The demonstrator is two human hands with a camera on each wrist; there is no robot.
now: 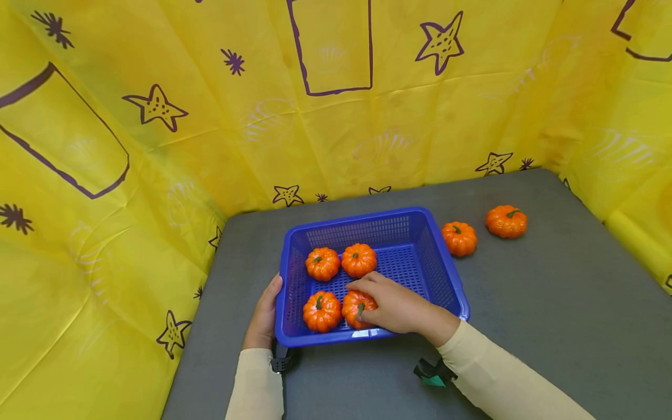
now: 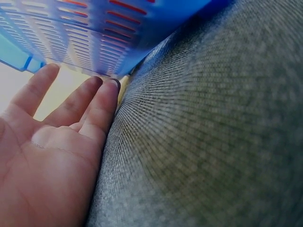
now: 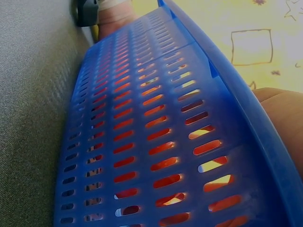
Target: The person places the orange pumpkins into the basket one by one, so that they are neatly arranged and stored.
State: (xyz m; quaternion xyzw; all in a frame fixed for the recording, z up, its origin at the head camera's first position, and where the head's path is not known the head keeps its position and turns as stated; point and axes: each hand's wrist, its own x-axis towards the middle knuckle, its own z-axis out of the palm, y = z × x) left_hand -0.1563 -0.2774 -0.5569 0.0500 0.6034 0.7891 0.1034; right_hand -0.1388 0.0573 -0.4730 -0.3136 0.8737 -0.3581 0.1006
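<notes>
A blue perforated plastic basket stands on the grey table. Inside it are several small orange pumpkins with green stems: a back-left pumpkin, a back-middle pumpkin, a front-left pumpkin and a fourth pumpkin near the front wall. My right hand reaches over the front rim and holds this fourth pumpkin, fingers behind and thumb in front. In the right wrist view the basket wall hides most of that hand. Against the basket's left side rests my left hand, its fingers fairly straight.
Two more pumpkins lie outside the basket: one pumpkin close to its right wall, another pumpkin farther right. The grey tabletop extends to the right. A yellow patterned cloth encloses the back and sides.
</notes>
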